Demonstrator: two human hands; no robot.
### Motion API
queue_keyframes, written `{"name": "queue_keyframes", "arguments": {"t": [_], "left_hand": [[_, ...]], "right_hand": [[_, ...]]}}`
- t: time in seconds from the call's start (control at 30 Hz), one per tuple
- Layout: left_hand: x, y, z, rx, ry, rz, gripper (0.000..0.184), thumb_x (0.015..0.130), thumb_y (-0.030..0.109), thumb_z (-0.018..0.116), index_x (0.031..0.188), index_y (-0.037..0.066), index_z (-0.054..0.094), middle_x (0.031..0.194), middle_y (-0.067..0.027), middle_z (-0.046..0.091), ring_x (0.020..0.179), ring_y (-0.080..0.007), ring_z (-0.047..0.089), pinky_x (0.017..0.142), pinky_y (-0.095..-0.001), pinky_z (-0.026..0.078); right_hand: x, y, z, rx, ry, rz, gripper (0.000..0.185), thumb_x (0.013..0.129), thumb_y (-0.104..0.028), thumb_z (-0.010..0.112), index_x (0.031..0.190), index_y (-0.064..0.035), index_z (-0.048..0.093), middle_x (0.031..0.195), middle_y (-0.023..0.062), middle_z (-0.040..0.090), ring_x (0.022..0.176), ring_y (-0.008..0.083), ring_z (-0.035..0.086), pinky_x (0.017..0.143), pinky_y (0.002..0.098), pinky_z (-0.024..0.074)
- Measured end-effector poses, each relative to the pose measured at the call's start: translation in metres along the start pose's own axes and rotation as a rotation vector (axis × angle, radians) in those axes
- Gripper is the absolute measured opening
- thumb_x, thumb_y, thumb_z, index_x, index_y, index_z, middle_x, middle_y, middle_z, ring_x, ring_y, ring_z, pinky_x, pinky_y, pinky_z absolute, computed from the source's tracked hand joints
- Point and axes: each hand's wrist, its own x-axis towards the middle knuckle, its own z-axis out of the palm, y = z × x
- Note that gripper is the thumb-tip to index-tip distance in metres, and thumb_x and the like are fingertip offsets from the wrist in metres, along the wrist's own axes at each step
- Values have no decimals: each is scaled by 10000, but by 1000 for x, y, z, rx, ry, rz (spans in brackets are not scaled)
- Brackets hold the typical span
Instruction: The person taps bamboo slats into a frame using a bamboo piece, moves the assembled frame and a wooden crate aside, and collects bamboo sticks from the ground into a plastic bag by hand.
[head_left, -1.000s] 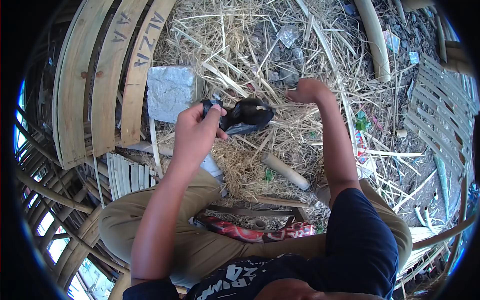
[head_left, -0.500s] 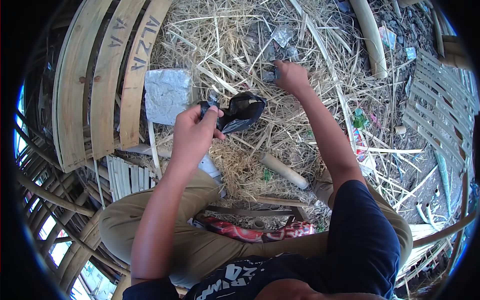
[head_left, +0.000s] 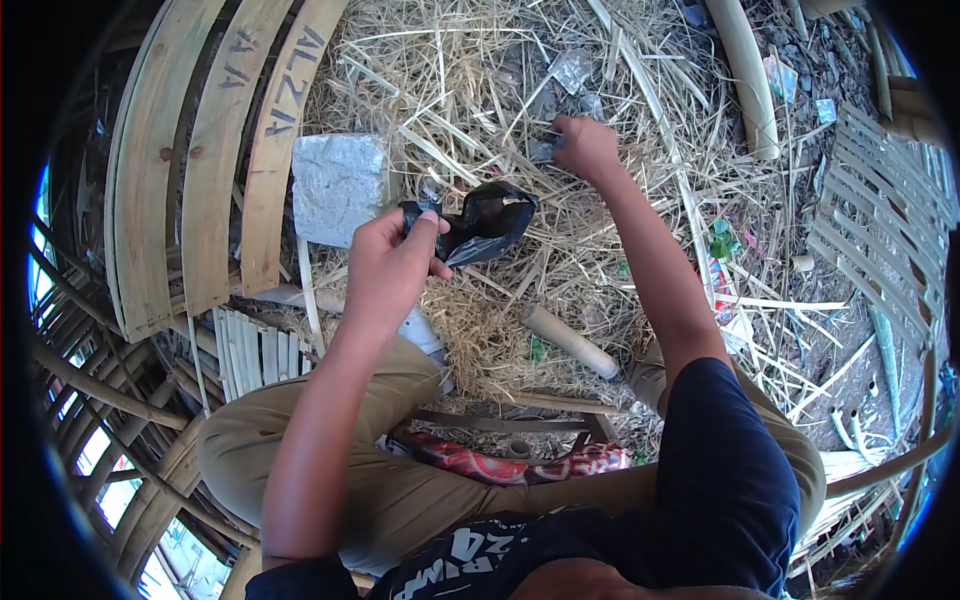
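My left hand pinches the edge of a small black plastic bag, whose mouth gapes toward the upper right. Out over the straw, my right hand has its fingers curled down at the litter. By those fingertips lies a dark scrap; whether they grip it or another small bit is hidden. Just beyond lies a shiny crumpled clear plastic piece, with another greyish scrap nearer the hand.
A pale stone block stands left of the bag, beside curved bamboo slats with writing. Below lies a short bamboo tube. A long bamboo pole and a slatted bamboo panel are at right. Straw covers the ground.
The view has shifted very slightly. My right hand stays at nearly the same spot, its fingers a little more tucked in; my left hand still holds the bag.
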Motion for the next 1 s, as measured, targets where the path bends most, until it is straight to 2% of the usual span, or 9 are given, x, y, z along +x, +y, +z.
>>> {"name": "queue_keyframes", "arguments": {"t": [0.17, 0.3, 0.33, 0.43, 0.57, 0.67, 0.8, 0.9, 1.0], "left_hand": [[0, -1, -1, 5, 0, 2, 266, 1025, 287, 575, 992, 42, 675, 763, 38, 544, 647, -80, 655, 481, -212, 305], [1, -2, -2, 1, -5, 5, 270, 1023, 293, 574, 995, 44, 674, 766, 40, 546, 650, -81, 658, 486, -216, 308], [1, -2, -2, 0, -6, 7, 270, 1023, 294, 574, 996, 45, 674, 767, 39, 547, 650, -81, 658, 487, -217, 309], [1, -1, -1, 3, -3, 8, 274, 1023, 297, 572, 998, 43, 673, 768, 37, 548, 653, -83, 660, 486, -217, 310], [1, 0, 0, -4, -8, 5, 278, 1023, 298, 571, 998, 40, 674, 767, 35, 547, 654, -85, 658, 482, -218, 308], [1, 0, 1, 18, -3, -2, 277, 1023, 294, 574, 998, 37, 674, 768, 34, 546, 650, -88, 653, 481, -219, 306], [0, -1, 0, -4, -12, 5, 273, 1020, 289, 580, 998, 34, 675, 768, 32, 545, 645, -90, 651, 480, -218, 304], [1, -1, 0, 0, -10, 8, 272, 1020, 290, 581, 999, 35, 675, 767, 32, 545, 646, -91, 651, 481, -217, 303], [1, -2, -2, 4, -9, 7, 272, 1021, 294, 580, 1000, 41, 676, 763, 34, 545, 649, -90, 651, 486, -219, 307]], "right_hand": [[6, 11, 0, 170, 237, 229, 244, 843, -248, 692, 1027, -89, 711, 880, 154, 736, 813, 354, 729, 744, 459, 583], [17, 34, -14, 447, 646, 418, 215, 858, -152, 697, 1028, -21, 710, 832, 222, 724, 788, 392, 719, 746, 476, 578], [22, 40, -17, 531, 653, 382, 249, 845, -114, 706, 1063, 8, 707, 926, 263, 715, 848, 388, 723, 794, 467, 577], [5, 27, -33, 280, 703, 166, 375, 834, -176, 725, 1191, -67, 702, 977, 170, 723, 838, 335, 716, 789, 429, 568], [-11, 16, -18, -18, 206, -341, 372, 781, -159, 756, 1150, -146, 715, 1121, 117, 682, 1114, 312, 634, 921, 471, 524], [-11, -10, 13, -122, 44, -272, 344, 758, -144, 761, 1100, -148, 720, 1167, 101, 665, 1222, 311, 562, 994, 478, 480], [-3, -11, 24, -110, 11, -282, 281, 786, -161, 746, 1062, -115, 715, 1137, 110, 653, 1181, 300, 573, 1012, 461, 468], [3, -4, 27, -65, 195, -369, 127, 798, -180, 681, 874, -85, 718, 1021, 103, 675, 1082, 274, 615, 934, 430, 511], [10, 6, 9, 111, 136, -329, 199, 810, -225, 679, 910, -59, 724, 1033, 120, 687, 1060, 296, 628, 899, 456, 541]]}}
